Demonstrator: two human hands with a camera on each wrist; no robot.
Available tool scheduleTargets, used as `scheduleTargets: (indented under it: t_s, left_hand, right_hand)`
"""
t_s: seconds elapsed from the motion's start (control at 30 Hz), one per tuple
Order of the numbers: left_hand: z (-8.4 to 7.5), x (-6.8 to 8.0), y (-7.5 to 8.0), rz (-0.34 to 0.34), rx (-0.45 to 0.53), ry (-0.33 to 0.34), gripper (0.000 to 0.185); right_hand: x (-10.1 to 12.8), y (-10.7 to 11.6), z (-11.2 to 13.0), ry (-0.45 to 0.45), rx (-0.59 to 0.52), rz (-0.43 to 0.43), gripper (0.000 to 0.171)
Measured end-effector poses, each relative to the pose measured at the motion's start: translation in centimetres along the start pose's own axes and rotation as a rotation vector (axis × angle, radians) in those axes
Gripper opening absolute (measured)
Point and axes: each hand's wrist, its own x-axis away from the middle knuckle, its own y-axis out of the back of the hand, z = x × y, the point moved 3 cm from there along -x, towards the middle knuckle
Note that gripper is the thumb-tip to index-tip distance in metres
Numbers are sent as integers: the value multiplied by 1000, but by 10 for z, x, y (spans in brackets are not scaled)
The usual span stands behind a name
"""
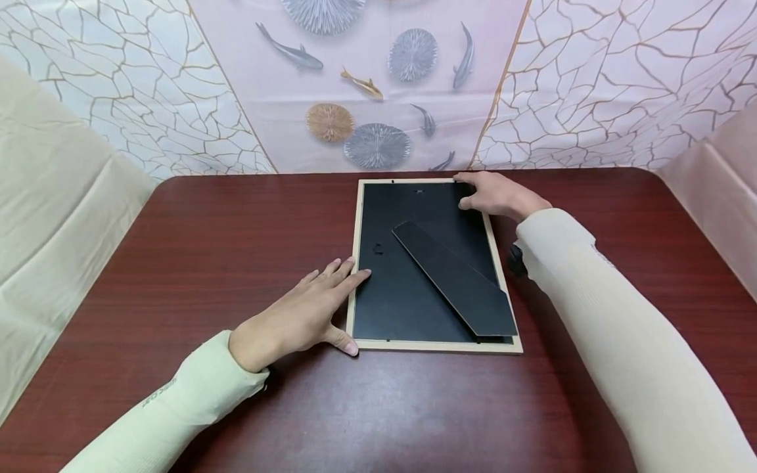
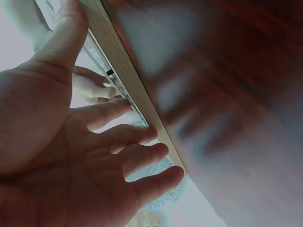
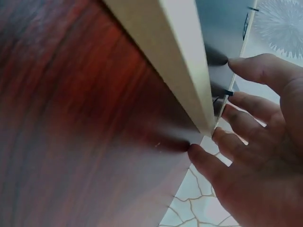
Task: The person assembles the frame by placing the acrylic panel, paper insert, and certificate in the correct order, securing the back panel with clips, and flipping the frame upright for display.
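Note:
A picture frame with a pale wooden rim lies face down, its black backing board upward. On that board a black easel leg slants from upper middle to lower right corner. My left hand spreads along the frame's left edge, thumb at the near left corner, fingertips on the rim. In the left wrist view its fingers reach the wooden side with the palm bare. At the far right corner is my right hand, its thumb over the backing and fingertips at the rim, loosely bent.
The dark red-brown wooden table carries the frame near its far edge. Behind it hangs a patterned cloth with fish and round motifs. Plain pale cloth borders the left side, and more cloth the right.

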Motion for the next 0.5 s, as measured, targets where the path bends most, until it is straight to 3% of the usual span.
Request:
scheduleTargets:
  t_s: [0.5]
  left_hand:
    - [1, 1, 0, 10, -8, -3, 116]
  right_hand:
    - [-2, -1, -4, 23, -41, -14, 68]
